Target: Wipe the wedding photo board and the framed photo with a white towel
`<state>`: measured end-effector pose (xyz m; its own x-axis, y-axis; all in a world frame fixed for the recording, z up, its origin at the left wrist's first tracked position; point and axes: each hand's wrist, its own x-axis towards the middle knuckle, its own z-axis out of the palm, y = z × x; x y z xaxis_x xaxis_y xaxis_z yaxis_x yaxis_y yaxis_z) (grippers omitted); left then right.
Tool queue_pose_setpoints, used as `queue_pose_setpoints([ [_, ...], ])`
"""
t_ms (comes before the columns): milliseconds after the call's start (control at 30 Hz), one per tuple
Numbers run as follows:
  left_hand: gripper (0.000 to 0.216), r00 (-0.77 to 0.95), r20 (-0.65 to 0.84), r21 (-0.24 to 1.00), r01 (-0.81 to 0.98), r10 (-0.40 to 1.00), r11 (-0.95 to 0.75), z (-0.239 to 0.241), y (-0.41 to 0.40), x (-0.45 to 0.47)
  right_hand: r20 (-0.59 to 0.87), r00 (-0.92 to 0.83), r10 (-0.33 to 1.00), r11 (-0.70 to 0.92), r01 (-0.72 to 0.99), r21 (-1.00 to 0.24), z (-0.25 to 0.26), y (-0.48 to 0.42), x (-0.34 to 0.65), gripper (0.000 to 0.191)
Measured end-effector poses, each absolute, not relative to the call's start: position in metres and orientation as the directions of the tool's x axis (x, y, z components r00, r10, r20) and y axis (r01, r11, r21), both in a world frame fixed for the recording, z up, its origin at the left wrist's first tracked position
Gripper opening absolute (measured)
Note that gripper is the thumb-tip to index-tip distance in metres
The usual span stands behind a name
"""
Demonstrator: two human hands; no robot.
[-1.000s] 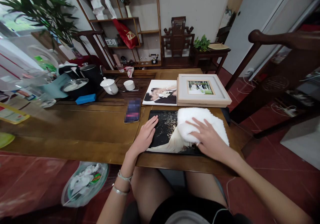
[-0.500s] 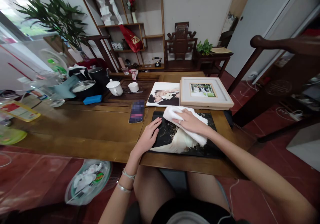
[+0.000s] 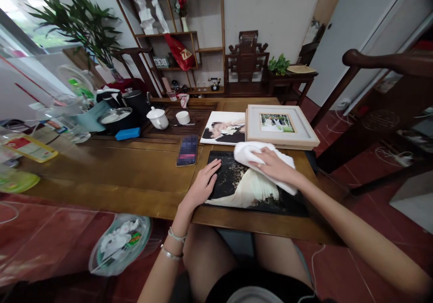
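Observation:
A dark photo panel (image 3: 250,190) showing a pale gown lies flat at the front edge of the wooden table (image 3: 142,176). My left hand (image 3: 204,182) rests on its left edge, fingers stretched out and holding nothing. On the panel's upper right lies a bunched white towel (image 3: 246,152). My right hand (image 3: 275,164) presses down on this towel and grips it, covering part of the panel. Just behind are a white-edged photo print (image 3: 223,129) and a light wooden picture frame (image 3: 282,125) with a small photo in it.
Left of the panel lies a phone (image 3: 187,150). Further back stand a lidded white cup (image 3: 157,118), a small white bowl (image 3: 182,117), a blue sponge (image 3: 127,134) and a dark kettle (image 3: 133,102). A lined waste bin (image 3: 145,231) is on the floor. A dark wooden chair (image 3: 355,113) stands at right.
My right hand has slid the towel to the right across the panel, uncovering more of the pale gown. My left hand keeps its place on the panel's left edge.

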<state>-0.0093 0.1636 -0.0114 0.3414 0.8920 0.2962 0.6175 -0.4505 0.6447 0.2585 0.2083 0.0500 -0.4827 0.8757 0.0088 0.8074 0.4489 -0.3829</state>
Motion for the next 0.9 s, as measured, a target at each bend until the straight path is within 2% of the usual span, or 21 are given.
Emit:
queue_pose_setpoints([
  [133,0.042,0.339,0.295,0.649,0.615,0.893,-0.448,-0.009,0.163,-0.009,0.123,-0.399,0.909,0.417,0.848,-0.328,0.035,0.191,0.313,0.039],
  [233,0.042,0.340,0.302,0.638,0.623,0.891,-0.454,-0.009,0.163,-0.009,0.203,-0.405,0.892,0.448,0.852,-0.270,0.027,0.179,0.314,0.037],
  [333,0.042,0.343,0.302,0.624,0.634,0.889,-0.456,-0.010,0.163,-0.009,0.203,-0.526,0.826,0.563,0.788,-0.250,0.027,0.151,0.283,0.043],
  [433,0.042,0.352,0.299,0.616,0.638,0.887,-0.461,-0.010,0.164,-0.009,0.136,-0.741,0.657,0.742,0.604,-0.293,0.033,0.117,0.247,0.050],
  [533,0.043,0.359,0.297,0.614,0.638,0.885,-0.465,-0.010,0.164,-0.009,0.110,-0.831,0.545,0.810,0.488,-0.326,0.037,0.106,0.234,0.054],
  [633,0.043,0.353,0.299,0.615,0.639,0.886,-0.462,-0.010,0.163,-0.010,0.133,-0.772,0.621,0.766,0.562,-0.311,0.033,0.131,0.245,0.055],
  [767,0.042,0.351,0.308,0.617,0.633,0.884,-0.467,-0.010,0.162,-0.009,0.190,-0.627,0.755,0.656,0.724,-0.214,0.025,0.179,0.262,0.048],
  [900,0.042,0.348,0.317,0.617,0.631,0.882,-0.471,-0.010,0.163,-0.009,0.178,-0.587,0.790,0.611,0.778,-0.144,0.024,0.186,0.251,0.050],
])
